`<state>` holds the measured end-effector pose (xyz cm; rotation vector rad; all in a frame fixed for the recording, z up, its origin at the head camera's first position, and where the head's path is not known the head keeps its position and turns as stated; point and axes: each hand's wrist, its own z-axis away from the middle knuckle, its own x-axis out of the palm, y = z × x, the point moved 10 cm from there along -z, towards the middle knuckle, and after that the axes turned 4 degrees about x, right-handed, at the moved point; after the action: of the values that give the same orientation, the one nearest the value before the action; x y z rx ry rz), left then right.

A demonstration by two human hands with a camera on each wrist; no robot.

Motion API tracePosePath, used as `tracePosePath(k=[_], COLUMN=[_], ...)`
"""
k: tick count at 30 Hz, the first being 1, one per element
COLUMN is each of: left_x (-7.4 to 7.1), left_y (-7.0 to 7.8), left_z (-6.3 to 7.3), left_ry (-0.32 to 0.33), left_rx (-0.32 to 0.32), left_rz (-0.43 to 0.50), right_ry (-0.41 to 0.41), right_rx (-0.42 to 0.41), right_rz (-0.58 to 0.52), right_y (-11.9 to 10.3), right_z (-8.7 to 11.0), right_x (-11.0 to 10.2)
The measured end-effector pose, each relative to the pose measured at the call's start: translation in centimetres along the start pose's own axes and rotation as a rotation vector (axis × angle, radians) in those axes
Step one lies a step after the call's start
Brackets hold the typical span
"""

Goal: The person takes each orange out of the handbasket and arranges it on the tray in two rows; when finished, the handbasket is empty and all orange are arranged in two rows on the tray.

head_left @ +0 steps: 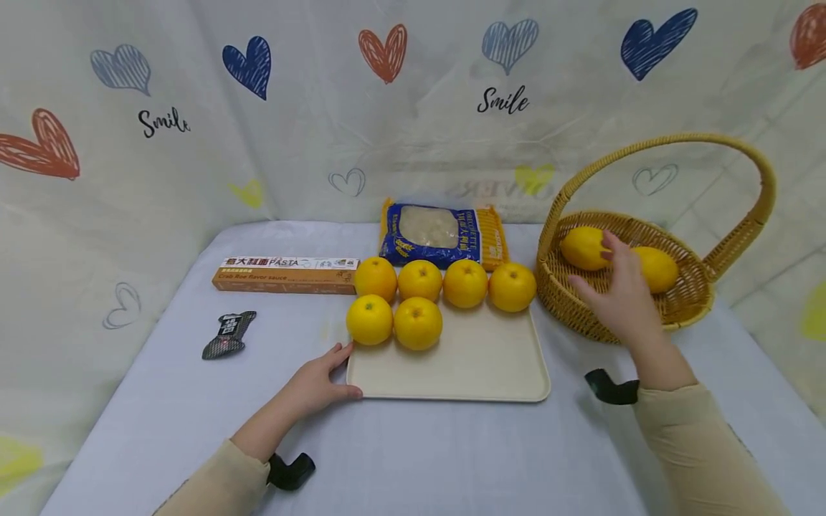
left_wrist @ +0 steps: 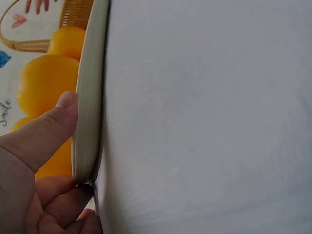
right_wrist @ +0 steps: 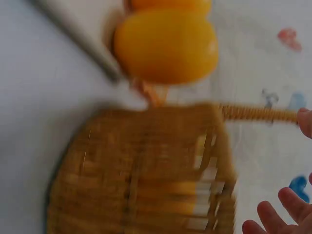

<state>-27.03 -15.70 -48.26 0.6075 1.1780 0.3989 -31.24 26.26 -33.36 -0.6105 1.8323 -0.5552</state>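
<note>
My left hand [head_left: 316, 383] holds the near left corner of a cream tray [head_left: 484, 365]. In the left wrist view its thumb [left_wrist: 61, 114] lies against the tray rim [left_wrist: 90, 97], with the other fingers curled around the corner. Several yellow-orange oranges [head_left: 418, 324] stand on the tray, a row at the back and two in front at the left. Over the wicker basket [head_left: 574, 315] reaches my right hand [head_left: 622, 297], fingers spread and nothing in them. Inside the basket lie two oranges, one orange [head_left: 582, 248] left of the fingers and another orange [head_left: 657, 270] to their right.
Behind the tray lies a blue and yellow pasta bag [head_left: 429, 233]. A long pasta box [head_left: 290, 276] and a small dark packet [head_left: 229, 335] are on the left of the white-covered table [head_left: 419, 459]. The basket handle [head_left: 671, 140] arches high above the basket.
</note>
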Motion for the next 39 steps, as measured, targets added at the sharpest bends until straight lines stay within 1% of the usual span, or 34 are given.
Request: tracePosePath(k=[2,3,5,8,10,12,15,20,24,28,33,35,39], left_x=[0.0,-0.1,-0.1,0.0,0.1,0.1,0.1,0.2,0.3,0.2,0.2,0.1,0.1], left_y=[-0.1,-0.2,-0.3,-0.5,-0.6,-0.7,-0.7,-0.6,-0.6,-0.6,-0.3,-0.2,-0.2], left_z=[0.0,0.0,0.0,0.0,0.1,0.1,0.2,0.2,0.1,0.1,0.2,0.1,0.1], left_ry=[0.001,0.003,0.007,0.009,0.008,0.007,0.01,0.012,0.014,0.016,0.018,0.02,0.02], left_rx=[-0.003,-0.003,0.0,0.0,-0.001,-0.004,-0.001,0.014,0.016,0.01,0.013,0.015,0.013], left_rz=[-0.005,-0.006,-0.013,-0.016,-0.018,-0.015,-0.01,-0.009,-0.015,-0.014,-0.016,-0.018,-0.013], right_ry=[-0.001,-0.008,-0.03,-0.082,-0.125,-0.159,-0.205,-0.237,-0.258,-0.285,-0.277,-0.262,-0.24], right_rx=[0.057,0.082,0.105,0.109,0.106,0.1,0.088,0.067,0.116,0.192,0.254,0.26,0.245], right_rz=[0.047,0.074,0.115,0.183,0.229,0.272,0.301,0.326,0.314,0.28,0.265,0.269,0.284], right_y=[3.0,4.4,6.6,8.8,9.8,10.4,11.1,12.0,13.1,14.2,15.3,15.5,15.3], right_z=[-0.7,-1.0,-1.5,-2.2,-2.6,-3.1,-3.9,-4.7,-4.9,-4.9,-5.1,-5.3,-5.4], right_x=[-1.7,-2.3,-3.0,-3.1,-2.7,-2.2,-1.4,-1.0,-1.0,-1.0,-1.2,-1.4,-1.8])
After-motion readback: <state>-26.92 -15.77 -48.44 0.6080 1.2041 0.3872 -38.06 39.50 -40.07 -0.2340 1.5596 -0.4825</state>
